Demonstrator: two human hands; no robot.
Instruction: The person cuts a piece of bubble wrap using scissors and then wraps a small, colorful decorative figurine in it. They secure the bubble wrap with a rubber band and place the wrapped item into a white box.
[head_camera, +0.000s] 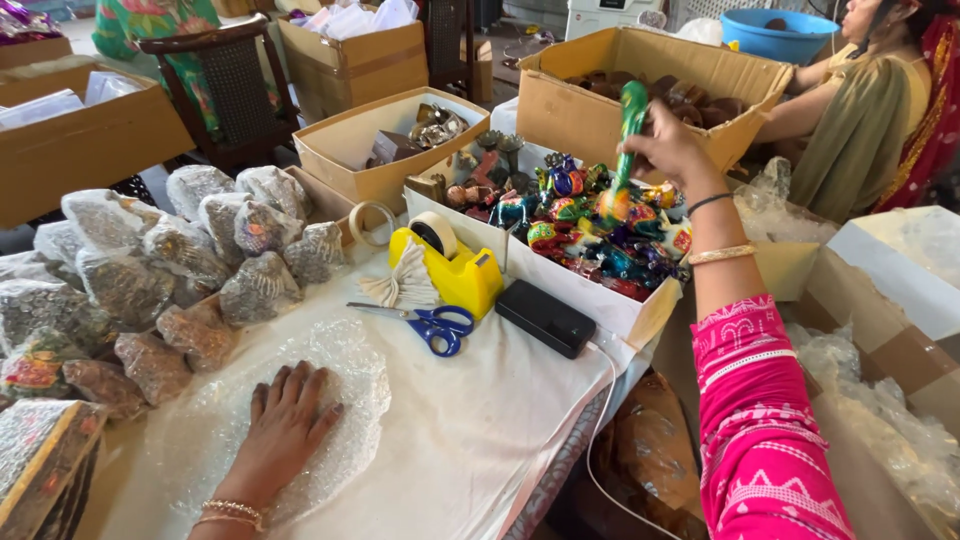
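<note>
My left hand (287, 425) lies flat, fingers spread, on a sheet of bubble wrap (345, 385) spread over the white cloth of the table. My right hand (668, 150), in a pink sleeve with bangles, is raised over a white box (570, 285) full of painted figurines and grips a green and orange painted figurine (626, 140) by its long neck. Several bubble-wrapped bundles (185, 260) are piled to the left of my left hand.
Blue-handled scissors (432, 325), a yellow tape dispenser (455, 270) and a black power bank (545, 317) with a white cable lie between my hands. Cardboard boxes (590, 110) stand behind. Another person (870, 110) sits at the far right by a blue tub (775, 35).
</note>
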